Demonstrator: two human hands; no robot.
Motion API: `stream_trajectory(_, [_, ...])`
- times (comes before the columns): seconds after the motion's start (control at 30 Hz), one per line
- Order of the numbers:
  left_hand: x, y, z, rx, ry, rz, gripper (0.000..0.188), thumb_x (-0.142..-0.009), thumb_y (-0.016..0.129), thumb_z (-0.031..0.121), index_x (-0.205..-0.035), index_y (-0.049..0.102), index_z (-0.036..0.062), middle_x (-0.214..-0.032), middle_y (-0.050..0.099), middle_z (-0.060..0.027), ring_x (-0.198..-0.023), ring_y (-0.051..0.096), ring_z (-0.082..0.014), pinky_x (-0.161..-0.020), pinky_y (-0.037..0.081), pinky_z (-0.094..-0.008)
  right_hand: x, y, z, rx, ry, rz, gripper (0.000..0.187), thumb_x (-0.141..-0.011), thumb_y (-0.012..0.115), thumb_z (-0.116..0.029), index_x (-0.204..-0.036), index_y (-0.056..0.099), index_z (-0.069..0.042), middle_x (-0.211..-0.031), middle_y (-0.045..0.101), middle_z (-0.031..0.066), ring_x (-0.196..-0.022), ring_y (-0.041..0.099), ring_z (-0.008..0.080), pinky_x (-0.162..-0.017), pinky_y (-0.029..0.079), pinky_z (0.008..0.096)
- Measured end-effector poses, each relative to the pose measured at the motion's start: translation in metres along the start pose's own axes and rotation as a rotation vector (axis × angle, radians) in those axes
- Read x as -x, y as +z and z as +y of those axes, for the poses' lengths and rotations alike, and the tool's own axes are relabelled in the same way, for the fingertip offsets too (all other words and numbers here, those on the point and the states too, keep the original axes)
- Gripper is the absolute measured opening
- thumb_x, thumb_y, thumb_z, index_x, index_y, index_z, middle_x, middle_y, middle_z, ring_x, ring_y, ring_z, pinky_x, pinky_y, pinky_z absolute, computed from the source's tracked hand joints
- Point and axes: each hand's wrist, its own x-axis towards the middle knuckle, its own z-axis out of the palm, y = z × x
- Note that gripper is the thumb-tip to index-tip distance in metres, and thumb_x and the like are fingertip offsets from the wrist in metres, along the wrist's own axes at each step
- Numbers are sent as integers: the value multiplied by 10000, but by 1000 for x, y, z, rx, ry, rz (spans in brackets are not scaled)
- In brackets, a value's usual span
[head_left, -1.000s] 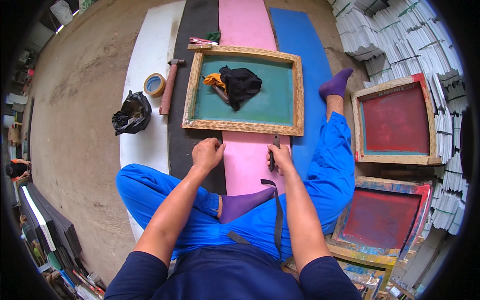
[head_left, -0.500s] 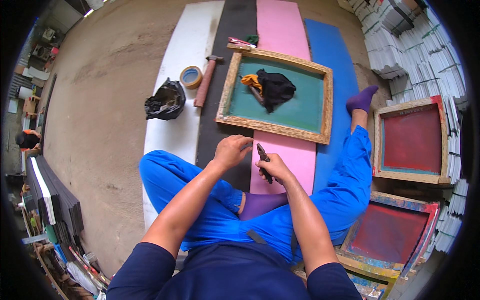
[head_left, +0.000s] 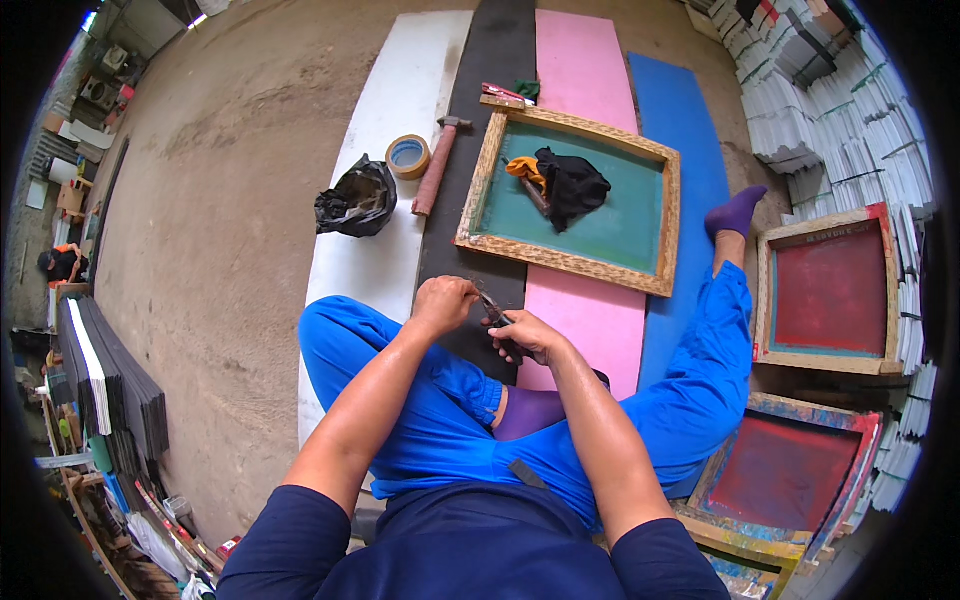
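My right hand [head_left: 528, 336] is wrapped round the handles of dark pliers [head_left: 490, 303], whose jaws point up and left. At the jaws' tip my left hand [head_left: 444, 304] is closed in a pinch; something thin may be between its fingertips, too small to make out. Just beyond both hands lies a wooden screen-printing frame [head_left: 570, 275] with green mesh. On the mesh rest a black cloth [head_left: 575, 188] and an orange cloth [head_left: 526, 170], with a dark rod-like thing partly under them.
Left of the frame lie a hammer [head_left: 436, 170] with a wrapped handle, a roll of tape [head_left: 408, 157] and a black plastic bag [head_left: 357, 197]. Red-meshed frames [head_left: 830, 290] stand at the right, beside stacked white sheets [head_left: 850, 120]. Far left, another person [head_left: 62, 263] is bent down.
My left hand has closed from a loose, open shape into a pinch. The pliers have swung left, and their jaws have come up to its fingertips. The whole view has shifted slightly.
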Motion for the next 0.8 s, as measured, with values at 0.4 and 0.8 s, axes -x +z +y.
stream_trajectory(0.4, [-6,0,4,-204,-264,-119,317,-832,781,422,-898,787,113,-856,752,-131,-841,730,-329,-746,565,-462,31,-36,21,29,-99,295,286,-1025,585,-249,-1221,524,-51,-992,668,139,-817,711,226,-652,592,394])
stream_trajectory(0.8, [-31,35,57,-54,-49,3,335,-845,754,413,-855,760,79,-864,729,-112,-835,713,-317,-754,558,-449,95,-150,42,131,-59,823,197,-976,609,-194,-1052,566,-17,-766,603,49,-623,634,167,-519,519,350])
